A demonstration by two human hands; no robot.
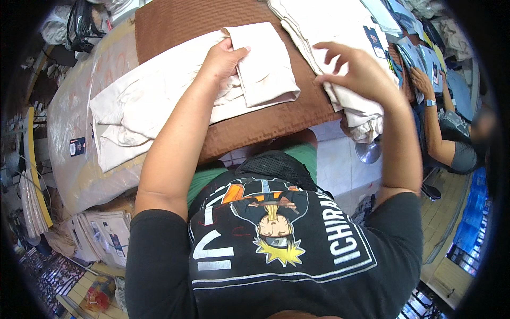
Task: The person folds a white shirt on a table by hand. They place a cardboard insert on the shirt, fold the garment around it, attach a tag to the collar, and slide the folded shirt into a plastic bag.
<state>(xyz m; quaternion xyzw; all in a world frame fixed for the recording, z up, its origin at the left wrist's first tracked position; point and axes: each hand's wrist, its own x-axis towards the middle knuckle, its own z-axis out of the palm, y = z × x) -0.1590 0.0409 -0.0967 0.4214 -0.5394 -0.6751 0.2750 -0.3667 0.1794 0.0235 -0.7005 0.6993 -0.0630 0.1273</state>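
Observation:
A cream garment (183, 72), which looks like trousers, lies lengthwise across a brown patterned cloth (175, 21). Its right end is folded over into a broad flap (268, 64). My left hand (223, 59) pinches the flap's left edge between thumb and fingers. To the right, my right hand (353, 72) is raised with its fingers curved and apart, holding nothing. Beneath and beyond that hand is a stack of folded cream garments (324, 21); a dark blue tag (374, 40) rests on it. The stack's near end hangs bunched at the cloth's right edge.
Clear plastic (69, 143) wraps the padded table at left, with another dark tag (77, 147) on it. Bagged folded garments (103, 234) sit lower left. At right, a co-worker's hand (422, 82) touches blue-grey folded garments (411, 53). A metal disc (367, 151) shows below the stack.

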